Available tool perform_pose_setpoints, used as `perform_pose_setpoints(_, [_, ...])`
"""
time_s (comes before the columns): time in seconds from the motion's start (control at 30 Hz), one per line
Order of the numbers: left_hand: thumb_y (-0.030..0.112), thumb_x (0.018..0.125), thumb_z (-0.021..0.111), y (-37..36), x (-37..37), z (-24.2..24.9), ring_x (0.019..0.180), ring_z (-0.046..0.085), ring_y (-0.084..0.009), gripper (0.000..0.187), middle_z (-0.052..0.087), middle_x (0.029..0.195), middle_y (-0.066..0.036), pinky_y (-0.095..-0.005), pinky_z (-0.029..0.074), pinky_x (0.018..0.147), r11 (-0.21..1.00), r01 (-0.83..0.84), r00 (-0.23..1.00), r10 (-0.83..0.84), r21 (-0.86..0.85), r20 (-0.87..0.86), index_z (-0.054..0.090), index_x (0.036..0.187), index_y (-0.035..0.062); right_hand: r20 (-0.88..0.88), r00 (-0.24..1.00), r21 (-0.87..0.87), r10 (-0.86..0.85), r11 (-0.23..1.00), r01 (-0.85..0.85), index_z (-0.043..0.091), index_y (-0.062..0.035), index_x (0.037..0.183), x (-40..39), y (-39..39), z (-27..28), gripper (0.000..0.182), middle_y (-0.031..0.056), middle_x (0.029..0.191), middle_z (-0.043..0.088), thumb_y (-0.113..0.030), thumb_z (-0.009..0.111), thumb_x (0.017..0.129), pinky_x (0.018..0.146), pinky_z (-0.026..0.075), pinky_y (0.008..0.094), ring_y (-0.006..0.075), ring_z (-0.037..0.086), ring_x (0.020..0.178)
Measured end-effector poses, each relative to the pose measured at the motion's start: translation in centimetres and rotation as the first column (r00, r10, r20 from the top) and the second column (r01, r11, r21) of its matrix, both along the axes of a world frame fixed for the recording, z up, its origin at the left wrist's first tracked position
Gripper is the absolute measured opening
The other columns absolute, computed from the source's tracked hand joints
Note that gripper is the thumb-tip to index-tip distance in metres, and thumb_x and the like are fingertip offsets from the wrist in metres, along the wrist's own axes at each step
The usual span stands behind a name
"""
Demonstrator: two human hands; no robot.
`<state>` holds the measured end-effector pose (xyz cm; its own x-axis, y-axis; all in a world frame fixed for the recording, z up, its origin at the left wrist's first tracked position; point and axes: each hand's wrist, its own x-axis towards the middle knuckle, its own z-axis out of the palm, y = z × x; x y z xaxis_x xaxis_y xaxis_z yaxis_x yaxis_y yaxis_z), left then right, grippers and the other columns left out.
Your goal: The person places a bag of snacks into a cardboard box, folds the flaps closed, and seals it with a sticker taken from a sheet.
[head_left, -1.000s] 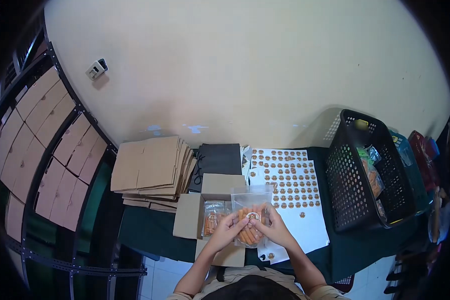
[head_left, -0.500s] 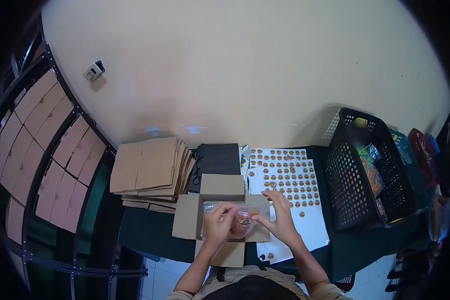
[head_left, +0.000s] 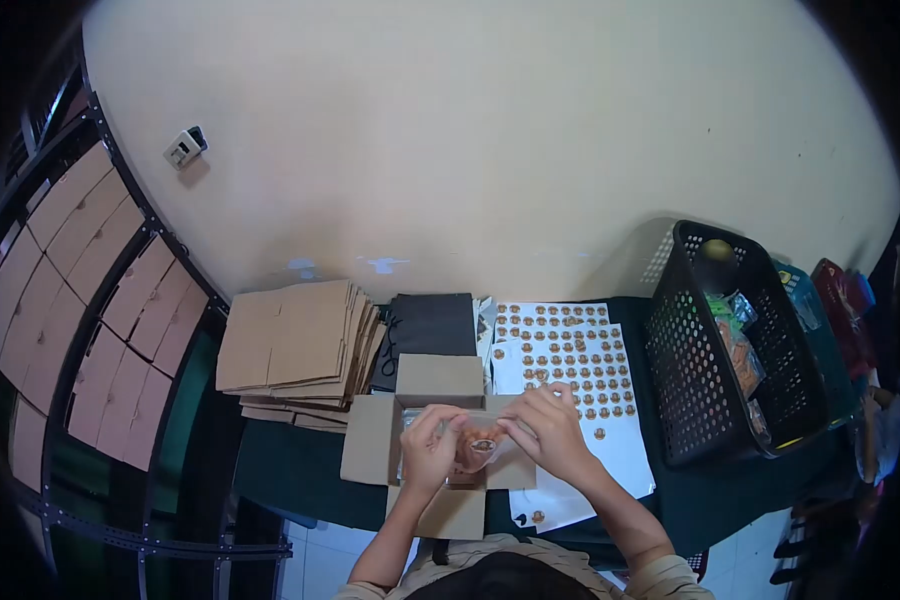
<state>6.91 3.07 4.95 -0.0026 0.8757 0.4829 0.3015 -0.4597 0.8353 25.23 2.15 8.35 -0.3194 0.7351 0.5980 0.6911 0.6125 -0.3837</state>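
Observation:
A clear plastic bag (head_left: 478, 446) with orange-brown contents and a round sticker hangs between my two hands, over an open cardboard box (head_left: 440, 376). My left hand (head_left: 432, 446) pinches the bag's upper left edge. At its upper right edge, my right hand (head_left: 547, 428) has fingers and thumb closed on the plastic. The box's flaps are folded outward, and its inside is partly hidden by the bag and my hands. Sheets of round stickers (head_left: 570, 375) lie just right of the box.
Flattened cardboard boxes (head_left: 282, 335) are stacked at the left, beside a black folder-like item (head_left: 432, 325). A black perforated basket (head_left: 695, 370) with packets inside stands at the right. Shelves (head_left: 150, 380) of cardboard boxes rise at the far left.
My right hand has moved left and down and its fingers have closed on the bag's edge. The bag's top is now held at both sides. The view has shifted slightly.

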Motion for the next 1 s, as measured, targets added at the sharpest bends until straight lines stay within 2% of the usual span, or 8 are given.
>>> perform_pose_setpoints(0.13, [0.008, 0.079, 0.063, 0.7, -0.8, 0.0, 0.073, 0.061, -0.0199, 0.008, 0.063, 0.079, -0.01, -0.0277, 0.046, 0.066, 0.999, -0.053, 0.998, 0.053, 0.008, 0.032, 0.062, 0.081, -0.0005, -0.02, 0.999, 0.008, -0.026, 1.0, 0.026, 0.061, -0.0094, 0.078, 0.5, 0.1, -0.1, 0.007, 0.0014, 0.075, 0.056, -0.015, 0.065, 0.075, 0.079, 0.033, 0.0352, 0.0179, 0.053, 0.074])
perform_pose_setpoints(0.2, [0.003, 0.081, 0.061, 1.0, -1.0, -0.2, 0.07, 0.055, -0.0117, 0.008, 0.06, 0.076, -0.007, -0.0239, 0.044, 0.064, 0.999, -0.039, 0.996, 0.039, -0.01, 0.076, 0.059, 0.079, -0.0041, -0.031, 0.999, 0.009, -0.028, 1.0, 0.028, 0.061, -0.0088, 0.078, 1.0, 0.3, -0.5, 0.007, 0.0016, 0.076, 0.057, -0.015, 0.065, 0.076, 0.079, 0.033, 0.0345, 0.0185, 0.054, 0.074])
perform_pose_setpoints(0.37, [0.003, 0.082, 0.061, 2.6, -0.8, -1.4, 0.075, 0.055, -0.0092, 0.008, 0.059, 0.079, -0.005, -0.0225, 0.044, 0.068, 0.998, 0.022, 0.993, -0.015, -0.063, 0.116, 0.059, 0.08, -0.0039, -0.298, 0.955, -0.259, 0.0, 0.962, -0.081, 0.059, -0.0024, 0.079, 1.5, 1.2, -1.5, 0.007, 0.0058, 0.078, 0.059, -0.007, 0.063, 0.077, 0.072, 0.038, 0.0299, 0.0192, 0.056, 0.076])
perform_pose_setpoints(0.43, [0.004, 0.082, 0.062, 3.0, -0.8, -1.2, 0.078, 0.055, -0.0089, 0.008, 0.059, 0.081, -0.004, -0.0223, 0.044, 0.071, 0.923, 0.28, 0.911, -0.169, -0.264, 0.376, 0.06, 0.082, -0.003, -0.382, 0.924, -0.294, -0.015, 0.95, -0.106, 0.059, -0.0011, 0.079, 1.5, 1.5, -2.0, 0.006, 0.0061, 0.078, 0.059, -0.006, 0.062, 0.077, 0.069, 0.04, 0.0288, 0.0185, 0.056, 0.075])
perform_pose_setpoints(0.53, [0.005, 0.081, 0.063, 2.7, -0.7, -0.5, 0.08, 0.055, -0.0088, 0.008, 0.059, 0.083, -0.004, -0.0225, 0.043, 0.072, 0.884, 0.409, 0.864, -0.297, -0.224, 0.406, 0.062, 0.084, -0.0023, -0.471, 0.882, -0.32, -0.029, 0.937, -0.14, 0.059, 0.0006, 0.078, 1.5, 1.4, -1.9, 0.005, 0.0069, 0.08, 0.059, -0.004, 0.062, 0.077, 0.065, 0.041, 0.026, 0.0158, 0.055, 0.075])
perform_pose_setpoints(0.63, [0.004, 0.079, 0.063, 2.7, -0.9, -0.9, 0.079, 0.059, -0.0129, 0.01, 0.063, 0.082, -0.008, -0.0244, 0.046, 0.073, 0.938, 0.29, 0.952, -0.262, -0.191, 0.159, 0.063, 0.086, -0.0033, -0.502, 0.865, -0.325, 0.002, 0.926, -0.191, 0.059, 0.0018, 0.079, 1.3, 1.1, -1.7, 0.006, 0.0073, 0.08, 0.059, -0.003, 0.062, 0.077, 0.065, 0.042, 0.0247, 0.0144, 0.055, 0.074])
perform_pose_setpoints(0.9, [0.005, 0.08, 0.063, 2.6, -0.7, -0.6, 0.081, 0.056, -0.0124, 0.011, 0.06, 0.085, -0.007, -0.026, 0.044, 0.074, 0.978, 0.188, 0.978, -0.179, -0.085, 0.109, 0.061, 0.088, -0.0019, -0.507, 0.862, -0.297, -0.015, 0.942, -0.158, 0.061, 0.0024, 0.08, 0.8, 0.6, -1.3, 0.007, 0.0068, 0.075, 0.057, -0.004, 0.063, 0.078, 0.062, 0.044, 0.0241, 0.0133, 0.055, 0.069])
perform_pose_setpoints(1.0, [0.007, 0.08, 0.063, 2.7, 0.5, -0.7, 0.086, 0.057, -0.0161, 0.019, 0.06, 0.091, -0.007, -0.028, 0.044, 0.079, 0.958, 0.197, 0.937, -0.122, -0.207, 0.327, 0.06, 0.097, -0.0002, -0.521, 0.85, -0.289, -0.08, 0.953, -0.087, 0.062, 0.0029, 0.079, 0.4, 0.7, -1.7, 0.006, 0.0061, 0.074, 0.057, -0.002, 0.064, 0.078, 0.059, 0.044, 0.022, 0.0112, 0.055, 0.068])
